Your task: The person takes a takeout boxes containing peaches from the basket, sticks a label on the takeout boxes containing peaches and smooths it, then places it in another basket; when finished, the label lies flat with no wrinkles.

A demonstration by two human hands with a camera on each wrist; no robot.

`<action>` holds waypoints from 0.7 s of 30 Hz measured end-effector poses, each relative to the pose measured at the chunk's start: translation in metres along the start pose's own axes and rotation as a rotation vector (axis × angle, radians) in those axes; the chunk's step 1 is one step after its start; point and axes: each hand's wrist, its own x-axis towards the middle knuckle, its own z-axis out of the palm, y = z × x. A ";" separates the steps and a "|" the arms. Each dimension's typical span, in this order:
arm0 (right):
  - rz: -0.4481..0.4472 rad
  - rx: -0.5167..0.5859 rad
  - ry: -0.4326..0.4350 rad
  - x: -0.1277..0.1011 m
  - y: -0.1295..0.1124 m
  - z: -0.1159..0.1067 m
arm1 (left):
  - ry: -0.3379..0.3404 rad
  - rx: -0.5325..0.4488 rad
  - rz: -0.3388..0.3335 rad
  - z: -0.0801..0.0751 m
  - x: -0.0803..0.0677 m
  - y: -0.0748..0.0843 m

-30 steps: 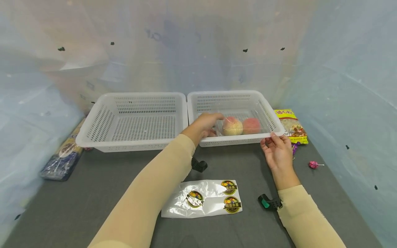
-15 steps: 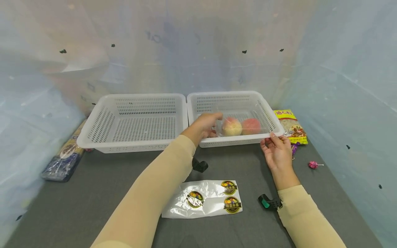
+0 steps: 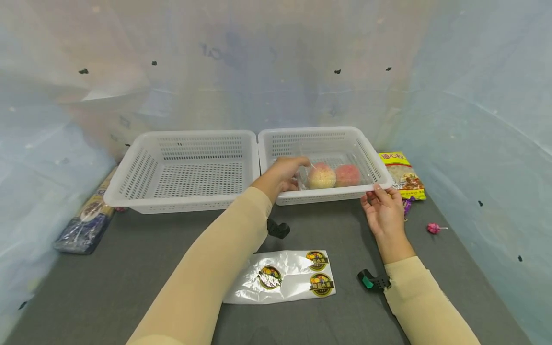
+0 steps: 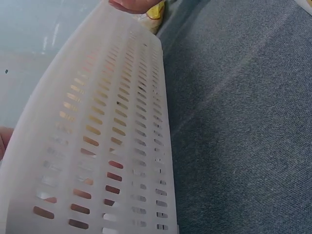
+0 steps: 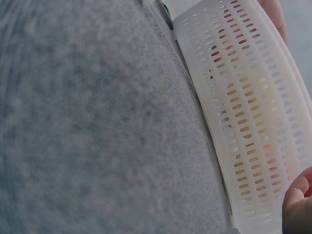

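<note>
- Clear plastic clamshell box w/ two peaches sits inside right white slotted plastic basket.
- Left hand: fingers curled round box's left end.
- Right hand: fingertips pinch basket's front-right rim.
- Left white basket touches it; sticker sheet nr on grey mat.

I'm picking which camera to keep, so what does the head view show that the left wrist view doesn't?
Only the head view shows both hands, left and right, the two peaches in clear packaging, the empty left basket and the sticker sheet. Only the left wrist view shows the slotted wall close up, with colour glowing through. Both show the right basket and grey table.
</note>
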 end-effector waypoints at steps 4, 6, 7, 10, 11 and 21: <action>0.001 -0.005 -0.001 0.000 0.000 -0.001 | 0.016 0.036 0.035 0.000 -0.002 0.001; -0.001 -0.008 0.001 0.000 0.000 -0.001 | 0.006 0.034 0.048 0.001 -0.004 0.003; -0.004 -0.016 0.000 0.000 0.000 -0.001 | 0.003 0.026 0.054 0.000 -0.005 0.004; -0.013 -0.020 0.001 0.000 0.001 0.001 | -0.036 -0.007 0.068 -0.003 -0.011 0.010; -0.014 -0.021 0.000 0.001 0.001 0.001 | -0.054 -0.018 0.074 -0.004 -0.014 0.012; 0.006 0.037 -0.018 0.000 0.000 -0.001 | -0.147 -0.100 0.142 -0.020 -0.055 0.023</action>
